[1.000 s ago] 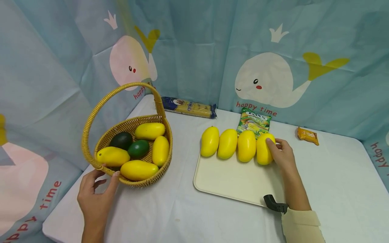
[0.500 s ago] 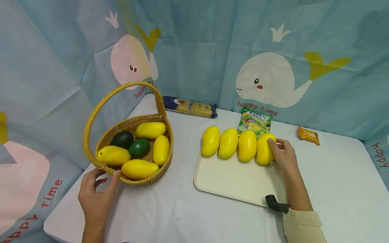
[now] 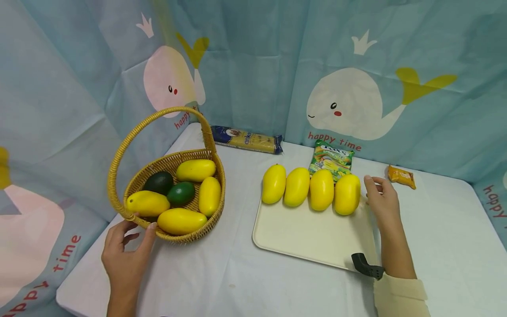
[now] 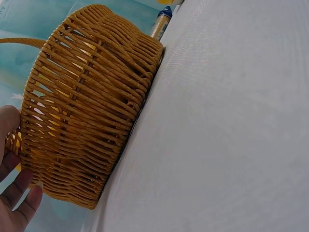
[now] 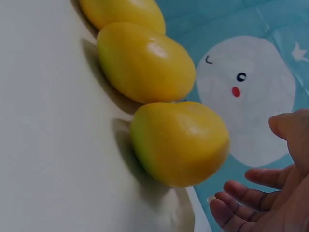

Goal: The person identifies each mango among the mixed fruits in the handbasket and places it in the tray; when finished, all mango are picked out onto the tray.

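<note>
Near the left edge of the table (image 3: 447,229), the left hand (image 3: 126,254) holds the wicker basket (image 4: 96,111) by its near rim, thumb and fingers curled; avocados (image 3: 181,194) and yellow mangoes (image 3: 182,221) lie inside. Rightward, four mangoes (image 3: 297,187) line the far edge of the cream tray (image 3: 309,237), hiding it, so their footing is hard to judge. The right hand (image 3: 383,203), fingers loose and holding nothing, hovers just beside the rightmost one. The step looks like arranging this row; moving on calls for clearing that mango, with open room over the tray's near half.
</note>
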The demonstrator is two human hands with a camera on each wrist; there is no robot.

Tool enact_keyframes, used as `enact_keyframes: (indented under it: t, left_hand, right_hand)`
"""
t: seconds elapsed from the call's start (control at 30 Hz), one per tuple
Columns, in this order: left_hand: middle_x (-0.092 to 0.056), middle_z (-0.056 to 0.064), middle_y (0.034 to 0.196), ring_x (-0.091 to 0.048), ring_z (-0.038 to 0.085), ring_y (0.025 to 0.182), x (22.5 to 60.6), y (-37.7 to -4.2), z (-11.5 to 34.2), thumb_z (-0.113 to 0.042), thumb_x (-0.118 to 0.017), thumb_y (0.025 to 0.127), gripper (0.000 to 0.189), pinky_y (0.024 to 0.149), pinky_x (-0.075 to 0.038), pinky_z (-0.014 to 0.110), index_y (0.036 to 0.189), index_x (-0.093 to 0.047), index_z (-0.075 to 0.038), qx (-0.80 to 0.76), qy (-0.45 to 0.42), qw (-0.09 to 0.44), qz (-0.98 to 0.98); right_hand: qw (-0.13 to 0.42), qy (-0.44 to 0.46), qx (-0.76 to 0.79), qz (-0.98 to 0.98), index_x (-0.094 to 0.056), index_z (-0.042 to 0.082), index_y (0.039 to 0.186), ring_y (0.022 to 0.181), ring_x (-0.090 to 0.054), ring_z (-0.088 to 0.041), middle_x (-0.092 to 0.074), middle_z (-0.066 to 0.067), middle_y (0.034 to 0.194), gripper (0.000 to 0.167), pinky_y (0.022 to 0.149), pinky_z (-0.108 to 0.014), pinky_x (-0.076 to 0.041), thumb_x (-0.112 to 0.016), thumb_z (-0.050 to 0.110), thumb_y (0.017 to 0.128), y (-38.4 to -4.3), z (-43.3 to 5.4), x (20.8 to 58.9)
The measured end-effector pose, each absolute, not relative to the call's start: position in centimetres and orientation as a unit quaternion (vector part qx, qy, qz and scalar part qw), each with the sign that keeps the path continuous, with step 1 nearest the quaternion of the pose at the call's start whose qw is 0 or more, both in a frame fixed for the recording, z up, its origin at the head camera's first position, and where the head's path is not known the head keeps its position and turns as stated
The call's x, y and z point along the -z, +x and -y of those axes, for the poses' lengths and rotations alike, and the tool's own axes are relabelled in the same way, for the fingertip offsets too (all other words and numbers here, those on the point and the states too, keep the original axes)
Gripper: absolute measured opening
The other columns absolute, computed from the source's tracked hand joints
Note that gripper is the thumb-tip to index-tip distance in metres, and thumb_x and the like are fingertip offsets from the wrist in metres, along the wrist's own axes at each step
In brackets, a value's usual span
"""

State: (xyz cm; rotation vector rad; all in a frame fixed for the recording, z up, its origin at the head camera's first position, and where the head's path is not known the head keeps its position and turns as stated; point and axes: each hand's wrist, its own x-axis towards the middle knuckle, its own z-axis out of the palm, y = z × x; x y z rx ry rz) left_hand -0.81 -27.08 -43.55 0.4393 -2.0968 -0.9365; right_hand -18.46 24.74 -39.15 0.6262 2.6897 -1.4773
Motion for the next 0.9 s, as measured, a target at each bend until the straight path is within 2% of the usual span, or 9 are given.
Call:
enact_keyframes:
  t: [0.07,0.1,0.23,0.3,0.33,0.47,0.53,0.7,0.9]
  left_hand:
    - [-0.054,-0.021,0.11,-0.053,-0.002,0.106,43.5,-0.8,27.1,-0.006,-0.084,0.08,0.045,0.083,-0.044,0.007,0.119,-0.066,0.005,0.37,0.172,0.391,0.825]
    - [-0.054,-0.022,0.11,-0.053,-0.002,0.106,43.5,-0.8,27.1,-0.006,-0.084,0.08,0.045,0.083,-0.044,0.007,0.119,-0.066,0.005,0.369,0.172,0.391,0.825]
    - [-0.055,-0.02,0.11,-0.053,-0.002,0.106,43.4,-0.8,27.1,-0.007,-0.084,0.08,0.044,0.083,-0.044,0.007,0.119,-0.067,0.005,0.368,0.174,0.391,0.825]
    - [-0.058,-0.015,0.11,-0.053,-0.002,0.106,43.3,-0.8,26.9,-0.007,-0.084,0.08,0.044,0.083,-0.044,0.007,0.119,-0.067,0.005,0.366,0.177,0.392,0.825]
    - [-0.059,-0.011,0.11,-0.053,-0.001,0.105,43.2,-0.8,26.9,-0.007,-0.084,0.081,0.044,0.083,-0.044,0.007,0.119,-0.067,0.005,0.367,0.177,0.392,0.825]
    - [-0.062,0.004,0.11,-0.054,0.003,0.105,43.1,-0.8,26.7,-0.005,-0.084,0.08,0.044,0.082,-0.043,0.007,0.12,-0.067,0.005,0.37,0.172,0.394,0.823]
    - [-0.061,0.001,0.11,-0.054,0.003,0.105,43.1,-0.8,26.8,-0.005,-0.084,0.08,0.044,0.082,-0.043,0.007,0.119,-0.067,0.006,0.371,0.17,0.394,0.823]
    - [-0.056,-0.017,0.109,-0.053,0.0,0.105,43.3,-0.8,26.9,-0.007,-0.084,0.08,0.044,0.083,-0.044,0.007,0.119,-0.067,0.005,0.371,0.176,0.392,0.824]
    - [-0.057,-0.015,0.109,-0.053,0.0,0.105,43.3,-0.9,27.0,-0.009,-0.084,0.081,0.044,0.084,-0.043,0.007,0.119,-0.067,0.005,0.37,0.183,0.393,0.821]
  right_hand:
    - [-0.01,0.204,0.472,-0.858,-0.033,0.01,0.156,0.119,-0.05,-0.033,-0.042,-0.021,0.143,0.075,0.088,-0.033,-0.052,-0.036,0.061,0.101,-18.4,-24.9,39.1]
    - [-0.016,0.207,0.469,-0.859,-0.034,0.01,0.155,0.116,-0.051,-0.031,-0.043,-0.019,0.142,0.078,0.083,-0.031,-0.053,-0.036,0.064,0.1,-18.5,-25.2,39.3]
    - [-0.025,0.216,0.473,-0.854,-0.034,0.011,0.156,0.122,-0.048,-0.032,-0.042,-0.018,0.147,0.077,0.097,-0.043,-0.051,-0.038,0.063,0.1,-18.6,-25.1,39.0]
    - [-0.03,0.21,0.475,-0.854,-0.035,0.012,0.155,0.123,-0.046,-0.031,-0.042,-0.017,0.148,0.075,0.099,-0.044,-0.048,-0.039,0.062,0.1,-18.4,-24.6,38.7]
    - [-0.032,0.205,0.478,-0.854,-0.035,0.012,0.155,0.126,-0.043,-0.033,-0.041,-0.017,0.149,0.071,0.105,-0.048,-0.044,-0.04,0.058,0.101,-18.2,-24.1,38.3]
    - [-0.065,0.148,0.471,-0.867,-0.041,0.01,0.151,0.123,-0.044,-0.032,-0.048,-0.016,0.144,0.065,0.103,-0.047,-0.042,-0.043,0.053,0.103,-17.5,-22.4,37.7]
    - [-0.086,0.106,0.467,-0.874,-0.045,0.008,0.148,0.121,-0.047,-0.033,-0.052,-0.017,0.139,0.061,0.103,-0.048,-0.042,-0.046,0.049,0.103,-17.2,-21.4,37.6]
    - [-0.125,0.002,0.456,-0.881,-0.053,0.003,0.139,0.112,-0.055,-0.033,-0.057,-0.018,0.126,0.05,0.098,-0.051,-0.046,-0.054,0.038,0.103,-16.7,-18.6,37.7]
    - [-0.106,-0.103,0.469,-0.871,-0.058,0.001,0.132,0.107,-0.058,-0.032,-0.059,-0.019,0.125,0.041,0.093,-0.051,-0.051,-0.064,0.024,0.099,-16.3,-14.4,37.6]
